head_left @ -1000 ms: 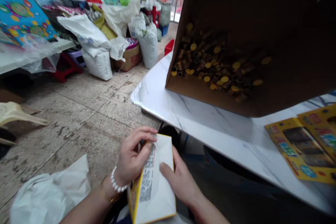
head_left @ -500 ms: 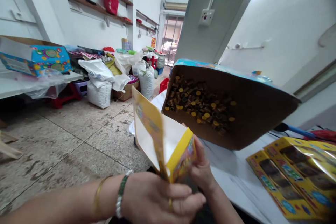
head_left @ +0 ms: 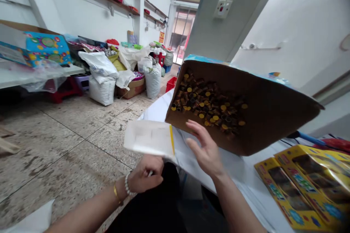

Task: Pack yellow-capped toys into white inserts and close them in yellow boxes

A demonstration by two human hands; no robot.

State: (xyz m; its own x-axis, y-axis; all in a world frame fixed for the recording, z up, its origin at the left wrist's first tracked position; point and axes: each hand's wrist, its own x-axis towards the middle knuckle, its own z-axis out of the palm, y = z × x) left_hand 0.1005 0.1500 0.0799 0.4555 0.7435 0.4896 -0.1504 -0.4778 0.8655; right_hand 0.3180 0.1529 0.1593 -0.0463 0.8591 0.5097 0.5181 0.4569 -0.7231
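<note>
The small yellow box [head_left: 149,138] has its white inside turned towards me, with a yellow edge on its right, and its left part reaches past the table edge. Just below its near edge is my left hand [head_left: 147,174], fingers curled in; whatever they hold, if anything, is hidden. My right hand [head_left: 205,149] is raised with fingers apart and nothing in it. It is in front of a large tilted cardboard box [head_left: 268,116], which holds many small dark cylinders [head_left: 210,105] with yellow ends.
Yellow window boxes [head_left: 303,185] lie on the white table [head_left: 235,171] at right. Across the floor, a white sack [head_left: 101,87] stands near other bags. A blue patterned carton [head_left: 49,49] is on another table at left. A grey pillar [head_left: 218,36] rises behind the large box.
Both hands were at the yellow box. My right hand has left it and opened near the large carton. The yellow box has moved left and now shows its white inside; the left hand's fingers have curled.
</note>
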